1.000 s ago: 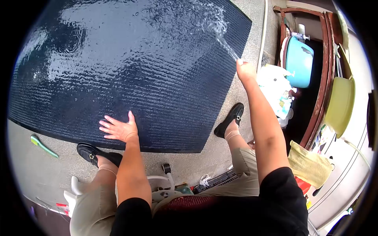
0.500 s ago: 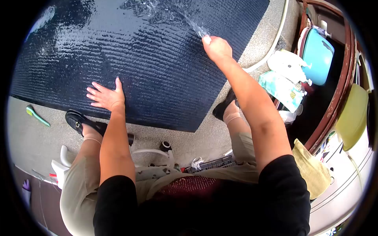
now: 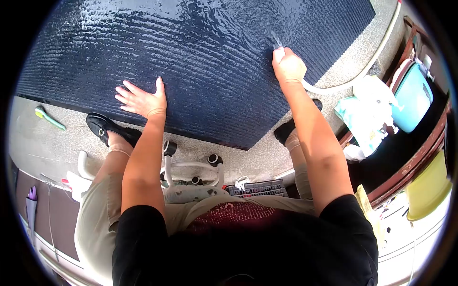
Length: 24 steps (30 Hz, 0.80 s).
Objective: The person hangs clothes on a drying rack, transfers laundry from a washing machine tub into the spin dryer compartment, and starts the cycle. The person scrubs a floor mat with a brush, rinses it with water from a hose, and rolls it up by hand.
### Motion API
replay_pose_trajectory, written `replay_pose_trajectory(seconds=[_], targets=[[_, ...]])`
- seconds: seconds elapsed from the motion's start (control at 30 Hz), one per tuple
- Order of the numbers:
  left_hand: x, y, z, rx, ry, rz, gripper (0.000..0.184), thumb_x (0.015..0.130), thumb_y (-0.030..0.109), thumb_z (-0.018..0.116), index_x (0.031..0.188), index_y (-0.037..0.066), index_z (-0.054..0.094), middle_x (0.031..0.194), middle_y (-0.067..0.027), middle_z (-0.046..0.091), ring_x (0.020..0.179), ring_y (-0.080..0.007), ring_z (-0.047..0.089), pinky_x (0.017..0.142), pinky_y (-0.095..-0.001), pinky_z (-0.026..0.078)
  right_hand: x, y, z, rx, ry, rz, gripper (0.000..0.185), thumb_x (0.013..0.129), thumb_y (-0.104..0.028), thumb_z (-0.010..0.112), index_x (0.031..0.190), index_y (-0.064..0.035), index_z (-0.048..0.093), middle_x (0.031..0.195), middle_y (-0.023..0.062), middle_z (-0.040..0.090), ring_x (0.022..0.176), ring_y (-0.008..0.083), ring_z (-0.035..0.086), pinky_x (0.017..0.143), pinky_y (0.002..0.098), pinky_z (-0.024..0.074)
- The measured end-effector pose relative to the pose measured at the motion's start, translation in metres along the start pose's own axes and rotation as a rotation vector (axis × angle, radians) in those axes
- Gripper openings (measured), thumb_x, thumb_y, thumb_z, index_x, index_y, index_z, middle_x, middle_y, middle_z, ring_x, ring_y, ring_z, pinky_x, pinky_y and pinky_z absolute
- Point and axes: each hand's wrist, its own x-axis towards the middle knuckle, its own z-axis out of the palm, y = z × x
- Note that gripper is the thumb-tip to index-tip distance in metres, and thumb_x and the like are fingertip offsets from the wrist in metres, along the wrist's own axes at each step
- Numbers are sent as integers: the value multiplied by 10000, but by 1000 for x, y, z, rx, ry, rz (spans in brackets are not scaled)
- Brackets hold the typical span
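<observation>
A dark blue ribbed mat (image 3: 214,86), wet and shiny, fills the upper part of the view. My left hand (image 3: 142,101) lies flat near the mat's front edge with its fingers spread. Farther right, my right hand (image 3: 289,66) is closed around the end of a white hose (image 3: 353,85), its thumb over the opening. A short spray of water (image 3: 276,40) leaves the hose there, and ripples spread over the mat beyond it. My fingers hide the hose's tip.
A green brush (image 3: 50,118) lies on the stone floor at the left. Between my feet stands a low white stool frame with casters (image 3: 193,164). At the right are white and turquoise plastic packages (image 3: 365,119), a blue basin (image 3: 412,100) and a yellow-green basin (image 3: 429,188).
The water jet is shorter and falls closer to my right hand. The view has shifted, so both hands appear farther right. My left hand stays spread on the mat.
</observation>
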Motion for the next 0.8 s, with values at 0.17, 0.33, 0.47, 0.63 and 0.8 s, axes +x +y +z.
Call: replay_pose_trajectory(seconds=[0.17, 0.33, 0.47, 0.63, 0.8], targets=[[1, 0, -3, -22, 6, -3, 1116, 664, 719, 616, 1455, 32, 233, 1506, -258, 153, 1395, -466, 96, 1060, -673, 127, 6, 5, 3, -19, 27, -90, 392, 854, -381, 450, 776, -64, 666, 757, 212, 657, 733, 408, 641, 723, 491, 499], [2, 5, -10, -35, 8, -33, 1084, 669, 680, 639, 1454, 44, 245, 1508, -234, 174, 1392, -455, 116, 1074, -655, 123, 10, 5, -3, -26, -1, -146, 398, 861, -375, 439, 783, -65, 677, 768, 220, 657, 752, 418, 639, 734, 495, 497], [2, 8, -14, -22, 6, -68, 1020, 712, 650, 625, 1455, 60, 252, 1517, -204, 182, 1400, -416, 138, 1076, -645, 139, 11, 4, -6, 7, -27, -149, 426, 871, -385, 422, 792, -60, 685, 805, 229, 659, 789, 421, 637, 765, 490, 493], [-2, 5, -9, -27, 81, -59, 950, 754, 633, 591, 1456, 82, 266, 1516, -198, 203, 1395, -418, 159, 1074, -643, 144, 11, 9, -5, -3, -61, -163, 470, 884, -411, 387, 842, -62, 699, 863, 231, 663, 855, 412, 636, 803, 477, 488], [-8, 1, 10, 29, 217, -39, 762, 839, 579, 498, 1421, 103, 372, 1481, -175, 312, 1372, -381, 258, 1078, -602, 191, 21, 13, -14, -47, -251, -234, 547, 891, -448, 345, 999, -35, 688, 1040, 243, 640, 1021, 389, 604, 908, 451, 453]])
